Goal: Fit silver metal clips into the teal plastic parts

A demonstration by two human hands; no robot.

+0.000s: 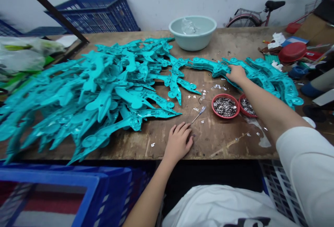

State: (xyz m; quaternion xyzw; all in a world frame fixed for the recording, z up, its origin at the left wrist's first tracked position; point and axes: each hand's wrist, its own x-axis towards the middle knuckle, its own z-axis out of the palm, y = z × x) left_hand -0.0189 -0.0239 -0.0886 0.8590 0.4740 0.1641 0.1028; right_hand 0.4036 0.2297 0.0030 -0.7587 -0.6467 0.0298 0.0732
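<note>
My left hand (179,141) lies on the wooden table near its front edge, fingers stretched out and holding nothing. Just beyond its fingertips is a small screwdriver-like tool (198,114) with a thin metal shaft. My right hand (237,75) reaches to the far right side, its fingers closed on the end of a turquoise plastic part (206,64) in a stacked row. More stacked turquoise parts (280,77) lie to the right of that hand. Two red baskets of small metal pieces, one in full view (224,116) and one partly behind my right forearm (244,112), stand nearer me.
A large heap of turquoise parts (104,91) covers the table's left side. At the back stands a pale basin (193,42) with clear plastic inside. Small metal clips (152,145) are scattered about. Blue crates stand below left (88,181) and behind (104,14). Clutter includes a red dish (292,52).
</note>
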